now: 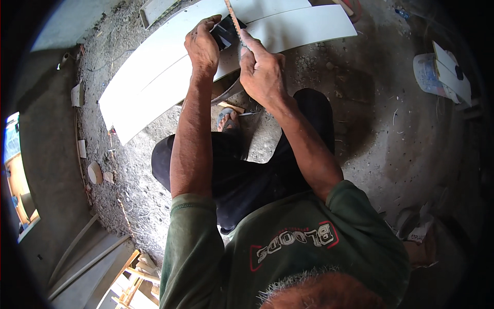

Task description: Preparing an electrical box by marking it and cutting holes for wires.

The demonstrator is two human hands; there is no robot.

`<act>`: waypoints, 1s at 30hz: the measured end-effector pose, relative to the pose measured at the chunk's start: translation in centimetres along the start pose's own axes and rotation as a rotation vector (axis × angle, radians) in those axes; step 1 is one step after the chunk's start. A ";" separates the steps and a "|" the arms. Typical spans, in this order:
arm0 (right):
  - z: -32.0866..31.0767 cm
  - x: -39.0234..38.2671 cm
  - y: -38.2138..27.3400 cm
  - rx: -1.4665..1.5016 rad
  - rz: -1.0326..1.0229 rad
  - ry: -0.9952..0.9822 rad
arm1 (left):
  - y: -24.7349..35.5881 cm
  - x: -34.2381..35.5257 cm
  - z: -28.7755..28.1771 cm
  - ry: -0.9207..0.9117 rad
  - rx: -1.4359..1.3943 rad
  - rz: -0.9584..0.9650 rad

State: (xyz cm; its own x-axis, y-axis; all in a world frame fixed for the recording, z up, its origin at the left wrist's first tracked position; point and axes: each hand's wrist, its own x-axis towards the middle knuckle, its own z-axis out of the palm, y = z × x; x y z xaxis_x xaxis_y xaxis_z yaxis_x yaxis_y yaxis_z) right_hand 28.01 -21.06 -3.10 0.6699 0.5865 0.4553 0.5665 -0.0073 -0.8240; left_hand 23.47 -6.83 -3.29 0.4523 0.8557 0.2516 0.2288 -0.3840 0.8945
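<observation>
My left hand (202,45) grips a small dark object (226,32) and presses it against long white panels (154,72) that lie across the ground ahead of me. My right hand (261,69) pinches a thin toothed blade (232,18) that runs upward past the dark object. The two hands are close together over the middle of the panels. Part of the dark object is hidden under my left fingers.
Rough gravelly ground (360,118) surrounds me. My foot in a sandal (228,119) rests below the panels, beside a wood scrap (231,106). A pale bucket with white offcuts (442,74) stands at right. Wooden pieces (135,273) lie at lower left.
</observation>
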 end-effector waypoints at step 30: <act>-0.4 0.3 -0.4 -0.248 -0.088 -0.070 | -2.7 1.2 1.7 0.061 0.281 0.533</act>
State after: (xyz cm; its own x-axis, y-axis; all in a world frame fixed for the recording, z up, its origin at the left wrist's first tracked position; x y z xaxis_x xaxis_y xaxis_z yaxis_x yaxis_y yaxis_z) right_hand 28.21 -21.22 -2.51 0.5832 0.6482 0.4897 0.7270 -0.1474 -0.6707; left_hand 24.90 -5.33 -6.06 0.5184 0.5358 0.6664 0.2070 -0.8348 0.5102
